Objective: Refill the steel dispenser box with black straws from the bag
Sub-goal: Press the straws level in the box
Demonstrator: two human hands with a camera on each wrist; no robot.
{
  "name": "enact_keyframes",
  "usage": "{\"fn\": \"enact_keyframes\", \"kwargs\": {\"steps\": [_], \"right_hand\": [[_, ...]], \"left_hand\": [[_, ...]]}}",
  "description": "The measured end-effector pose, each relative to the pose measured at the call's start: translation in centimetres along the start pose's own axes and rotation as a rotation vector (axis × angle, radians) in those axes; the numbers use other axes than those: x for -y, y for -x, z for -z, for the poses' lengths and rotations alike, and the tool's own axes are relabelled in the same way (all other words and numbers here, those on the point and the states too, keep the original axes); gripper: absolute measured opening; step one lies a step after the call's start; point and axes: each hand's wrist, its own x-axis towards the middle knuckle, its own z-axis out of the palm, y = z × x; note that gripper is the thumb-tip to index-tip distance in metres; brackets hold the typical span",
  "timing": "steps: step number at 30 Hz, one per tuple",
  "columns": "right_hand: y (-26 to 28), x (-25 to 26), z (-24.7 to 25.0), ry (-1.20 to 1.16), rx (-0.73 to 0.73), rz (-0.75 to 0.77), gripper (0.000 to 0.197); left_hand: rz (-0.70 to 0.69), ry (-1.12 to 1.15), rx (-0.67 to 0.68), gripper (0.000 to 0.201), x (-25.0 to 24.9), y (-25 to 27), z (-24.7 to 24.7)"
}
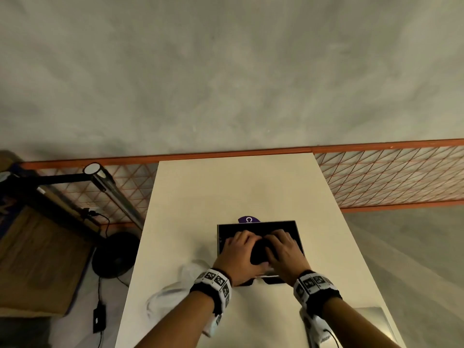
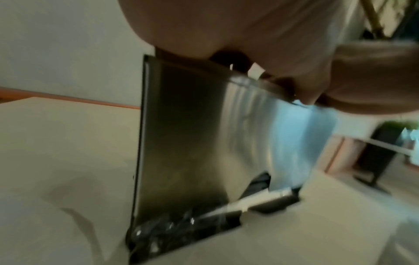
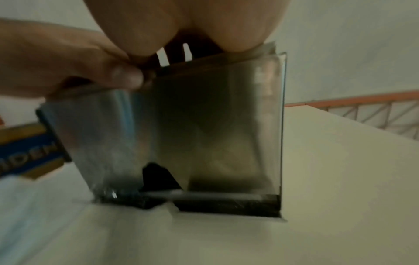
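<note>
The steel dispenser box [image 1: 298,237] stands open-topped in the middle of the white table [image 1: 226,187]. Both hands are over its opening with a bundle of black straws [image 1: 259,251] between them. My left hand [image 1: 238,252] grips the bundle from the left and my right hand [image 1: 283,249] from the right, fingers curled down into the box. The left wrist view shows the box's steel front [image 2: 204,134] and black straws in its bottom slot [image 2: 172,231]. In the right wrist view the box front [image 3: 204,116] fills the middle, with my right palm [image 3: 181,21] above it.
A crumpled clear plastic bag [image 1: 173,287] lies left of my left wrist. A purple label [image 1: 248,219] shows behind the box. A flat steel lid [image 1: 374,322] lies at the table's near right. A lamp [image 1: 105,187] and cardboard box [image 1: 37,259] stand left, beyond the table edge.
</note>
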Motion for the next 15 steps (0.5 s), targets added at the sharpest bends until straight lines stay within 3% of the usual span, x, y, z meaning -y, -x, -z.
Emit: {"fn": "enact_keyframes", "kwargs": {"steps": [3, 5, 6, 8, 10, 12, 15], "right_hand": [[-0.6, -1.5, 2.2, -0.081, -0.232, -0.087, 0.031], [-1.1, -2.4, 4.0, -0.075, -0.185, -0.274, 0.03], [-1.3, -2.9, 4.7, -0.06, -0.071, -0.395, 0.03], [-1.9, -3.8, 5.3, 0.033, 0.272, -0.549, 0.03], [-2.1, -4.2, 5.3, 0.086, 0.474, -0.548, 0.029], [-3.4, -4.5, 5.4, 0.065, 0.494, -0.527, 0.028], [-4.7, -4.4, 6.7, 0.095, 0.386, -0.49, 0.025]], "left_hand": [[0.091, 0.068, -0.22, 0.055, 0.8, 0.8, 1.7], [0.294, 0.017, -0.296, 0.05, 1.8, 1.6, 3.2], [0.431, 0.019, -0.247, 0.052, 2.2, 1.9, 3.8], [0.638, 0.007, -0.01, 0.052, 3.0, 2.2, 4.5], [0.651, -0.051, 0.188, 0.043, 3.1, 2.2, 4.2], [0.631, -0.061, 0.202, 0.035, 3.0, 1.2, 4.2], [0.585, -0.125, 0.088, 0.028, 2.2, -0.5, 5.6]]}}
